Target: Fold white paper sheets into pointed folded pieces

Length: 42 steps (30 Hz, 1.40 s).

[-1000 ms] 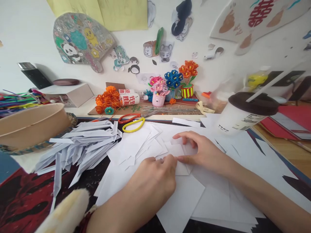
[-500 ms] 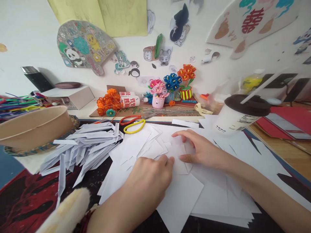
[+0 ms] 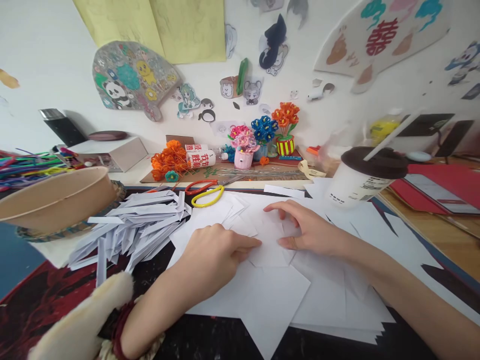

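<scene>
My left hand [image 3: 219, 252] is closed at the edge of a small white paper sheet [image 3: 273, 256], index finger reaching along it and the other fingers curled under. On the right side of that sheet rests my right hand [image 3: 300, 227], open, thumb and forefinger apart in a curve. Under both hands lie overlapping white sheets [image 3: 272, 305], one with a corner pointing at me. Smaller cut pieces [image 3: 240, 223] lie just beyond my left hand. Left of them is a heap of narrow folded paper strips [image 3: 138, 225].
Scissors [image 3: 207, 196] with red and yellow handles lie beyond the sheets. A lidded cup [image 3: 360, 182] with a straw stands at right. A tan bowl [image 3: 56, 200] is at left, a plush strip [image 3: 86, 320] by my left wrist. Beaded flowers [image 3: 243, 147] line the back.
My left hand has drawn back a little to the left, its index finger now straighter on the paper. My right hand keeps nearly the same pose. The view has shifted slightly.
</scene>
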Motion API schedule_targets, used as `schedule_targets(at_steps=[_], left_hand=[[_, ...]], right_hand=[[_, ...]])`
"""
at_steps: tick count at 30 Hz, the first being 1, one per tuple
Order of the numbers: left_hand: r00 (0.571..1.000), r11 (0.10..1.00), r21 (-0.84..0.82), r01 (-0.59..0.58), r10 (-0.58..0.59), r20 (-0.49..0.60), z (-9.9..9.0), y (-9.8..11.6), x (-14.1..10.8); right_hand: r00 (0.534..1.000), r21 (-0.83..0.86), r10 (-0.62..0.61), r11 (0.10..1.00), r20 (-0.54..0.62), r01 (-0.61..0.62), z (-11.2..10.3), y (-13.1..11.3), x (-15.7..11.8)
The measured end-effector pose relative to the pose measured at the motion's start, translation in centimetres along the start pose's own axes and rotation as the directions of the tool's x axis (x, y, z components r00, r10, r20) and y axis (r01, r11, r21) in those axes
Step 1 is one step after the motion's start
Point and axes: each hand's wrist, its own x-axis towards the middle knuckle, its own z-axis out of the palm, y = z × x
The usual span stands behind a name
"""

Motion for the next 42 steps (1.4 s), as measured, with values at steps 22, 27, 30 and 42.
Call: schedule_targets(at_steps=[22,27,30,42], left_hand=[[0.999,0.985,-0.169,0.044,-0.043,0.01,0.8,-0.1,1.9],[0.996,0.961,-0.263,0.083,-0.071,0.055,0.3,0.1,1.6],[0.994,0.926,-0.362,0.109,-0.107,0.027,-0.3,0.3,1.4],[0.967,0.903,-0.407,0.135,-0.209,-0.143,0.3,0.6,1.7]], right_hand=[[0.984,0.111,-0.076,0.989,-0.16,0.095,0.5,1.0,-0.3],[0.957,0.199,-0.026,0.976,-0.29,0.087,0.2,0.8,-0.5],[0.912,0.246,-0.009,0.962,-0.41,0.12,0.0,0.6,-0.5],[0.964,0.223,-0.054,0.968,-0.262,0.115,1.2,0.1,-0.5]])
